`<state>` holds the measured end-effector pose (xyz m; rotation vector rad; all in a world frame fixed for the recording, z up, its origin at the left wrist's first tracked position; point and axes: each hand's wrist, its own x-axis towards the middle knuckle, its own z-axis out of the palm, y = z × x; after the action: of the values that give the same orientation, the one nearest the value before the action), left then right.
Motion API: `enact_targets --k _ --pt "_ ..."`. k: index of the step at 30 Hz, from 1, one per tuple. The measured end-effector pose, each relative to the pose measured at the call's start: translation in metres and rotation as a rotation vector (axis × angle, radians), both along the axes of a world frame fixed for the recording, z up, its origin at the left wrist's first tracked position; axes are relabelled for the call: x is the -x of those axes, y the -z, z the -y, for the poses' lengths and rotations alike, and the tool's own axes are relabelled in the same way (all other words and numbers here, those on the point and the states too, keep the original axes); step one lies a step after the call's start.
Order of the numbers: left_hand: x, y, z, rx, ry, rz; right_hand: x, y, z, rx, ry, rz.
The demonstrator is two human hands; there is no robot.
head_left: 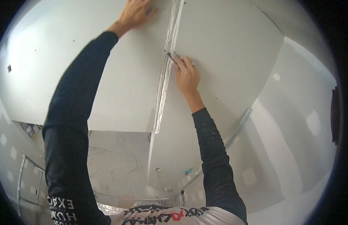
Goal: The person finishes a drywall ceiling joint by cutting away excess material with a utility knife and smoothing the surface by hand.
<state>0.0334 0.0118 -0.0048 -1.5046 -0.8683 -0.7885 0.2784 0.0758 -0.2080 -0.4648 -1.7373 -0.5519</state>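
2 broad pale panels are filling most of the view: the left panel (pixel 132 82) and the right panel (pixel 234 52). A patched grey wall (pixel 271 153) is running down the right side. 2 dark sleeves are crossing the boards, the left sleeve (pixel 71 97) blocking a good part of the left panel, the right sleeve (pixel 215 150) overlapping the right panel's lower area. A marked grey surface (pixel 117 155) is showing past the left panel's lower edge. A metal frame (pixel 21 180) is standing lower left. A whitish seam strip (pixel 161 108) is running between the panels.

The left hand (pixel 134 14) is meeting the upper picture edge, being partly cut off; cannot tell if its fingers are holding anything or touching the board. The right hand (pixel 189 77) is sitting lower, beside the seam. A small turquoise item (pixel 187 171) is showing below, kind unclear.

The right fingers are pinching a slim dark tool (pixel 171 57), its rear hidden among them, its tip pointing up-left at the seam strip.
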Motion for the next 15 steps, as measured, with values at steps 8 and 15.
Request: enact_targets --k 8,15 --pt "-0.012 0.0 -0.012 -0.145 0.007 0.094 0.015 0.042 -0.013 -0.063 -0.031 -0.077" --pt "-0.008 0.008 -0.014 -0.155 0.005 0.089 0.021 0.04 -0.005 0.03 -0.099 -0.204"
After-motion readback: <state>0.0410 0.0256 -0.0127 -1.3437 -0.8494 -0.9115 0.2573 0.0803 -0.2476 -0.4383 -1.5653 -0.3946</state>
